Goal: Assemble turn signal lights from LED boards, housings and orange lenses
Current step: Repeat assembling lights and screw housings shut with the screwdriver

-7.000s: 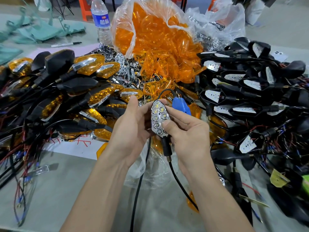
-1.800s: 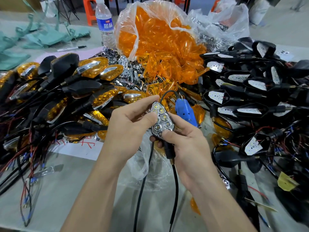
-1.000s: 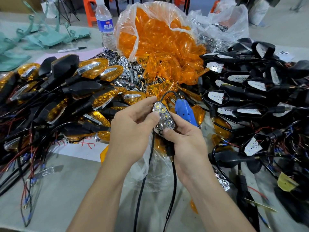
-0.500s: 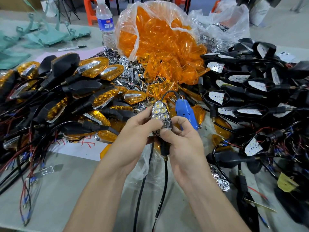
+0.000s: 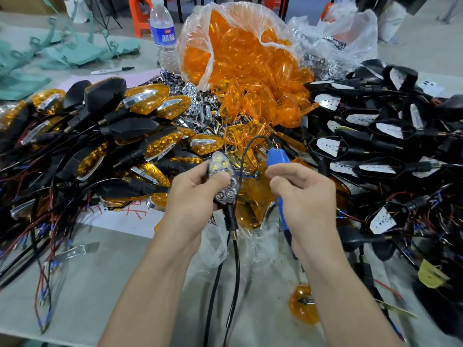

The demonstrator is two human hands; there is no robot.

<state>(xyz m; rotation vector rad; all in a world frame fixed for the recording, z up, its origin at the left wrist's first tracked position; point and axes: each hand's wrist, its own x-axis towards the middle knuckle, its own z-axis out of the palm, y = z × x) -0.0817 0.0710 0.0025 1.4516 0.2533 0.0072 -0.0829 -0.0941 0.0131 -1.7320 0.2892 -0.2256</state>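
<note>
Head view: left hand [image 5: 195, 196] grips a turn signal unit [image 5: 226, 194] over the ctr of the counter [image 5: 100, 284]. The thumb lies across its chrome LED face and the other fingers curl behind the black housing. The top LEDs are lit, and the stem and black cable hang down from the unit. Right hand [image 5: 304, 194] is just beside it, not touching the unit, fingers clamped round a blue tool [image 5: 277, 157] w/ a black cord looping off its top end. Behind both hands a clear bag [image 5: 198, 41] of orange lenses [image 5: 245, 66] spills open. On the left is a heap of finished lights [image 5: 150, 101] w/ orange lenses on, wires trailing. On the right is a heap of black housings [image 5: 363, 126] w/ white LED boards showing. Chrome reflectors [image 5: 190, 96] are piled btwn the bag and the finished heap. One loose lens [image 5: 303, 306] lies on the counter by the right forearm. A water bottle [image 5: 162, 33] and a marker [image 5: 112, 70] sit at back left.
</note>
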